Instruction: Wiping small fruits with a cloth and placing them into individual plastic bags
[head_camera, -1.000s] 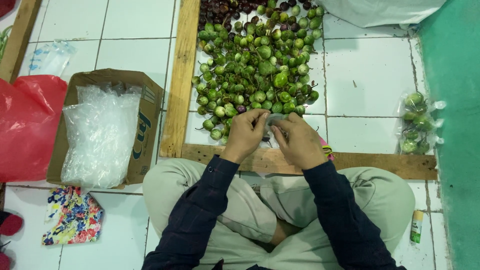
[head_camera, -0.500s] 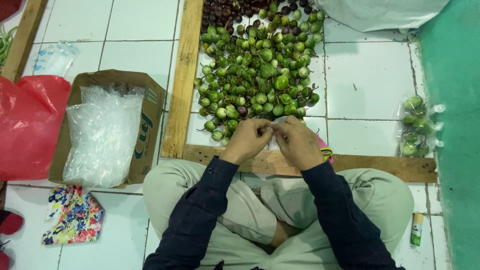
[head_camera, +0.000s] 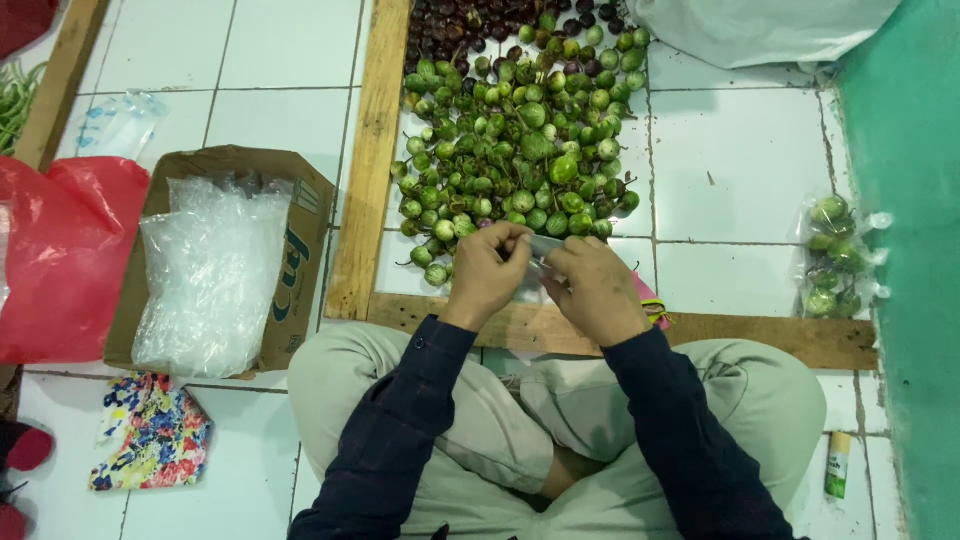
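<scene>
Person sits cross-legged on white tile; both forearms in dark sleeves reach forward over a wooden frame (head_camera: 720, 335).

Left hand (head_camera: 487, 275) and right hand (head_camera: 597, 292) meet just above the frame's near rail, fingers of both pinched together on a small clear plastic bag (head_camera: 545, 247) held between them. Bag mostly hidden by the hands; can't tell if its mouth is open.

Handling call: bag is thin film, near weightless, limp, slick. Grip by the rim edges, one pinch per side.

Just beyond the hands: pile of small round green eggplants (head_camera: 520, 150) inside the frame, darker purple ones (head_camera: 470, 20) at the far end. They look firm and light and would likely roll; stems offer a hold.

Left side: cardboard box (head_camera: 300, 260) full of clear bags (head_camera: 210, 270), red plastic bag (head_camera: 60, 250) beside it. Right: filled bag of eggplants (head_camera: 835, 255) near the green mat (head_camera: 910, 200).
</scene>
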